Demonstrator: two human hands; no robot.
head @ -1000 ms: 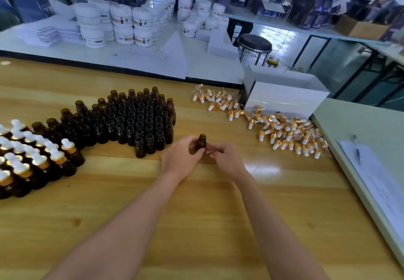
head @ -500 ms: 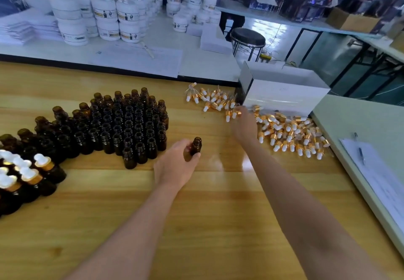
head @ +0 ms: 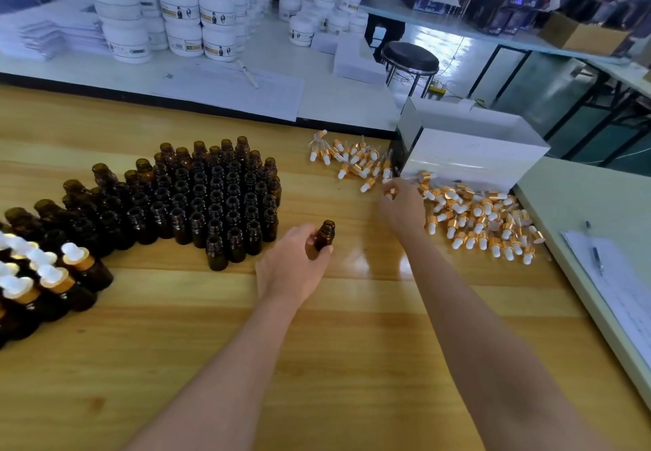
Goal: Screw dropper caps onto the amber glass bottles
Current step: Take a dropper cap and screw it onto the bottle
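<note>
Right hand (head: 403, 207) reached gold caps (head: 475, 218); amber bottle (head: 324, 235) gripped.

No readable text showing.
Labels on the jars (head: 215, 17) are blurring out; print on the sheet (head: 628, 295) is showing too faint.

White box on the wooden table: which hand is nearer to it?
Right. The right hand reaches among the dropper caps just in front of the white box's near-left corner; the left hand, gripping an uncapped amber bottle, sits farther back toward the person.
</note>
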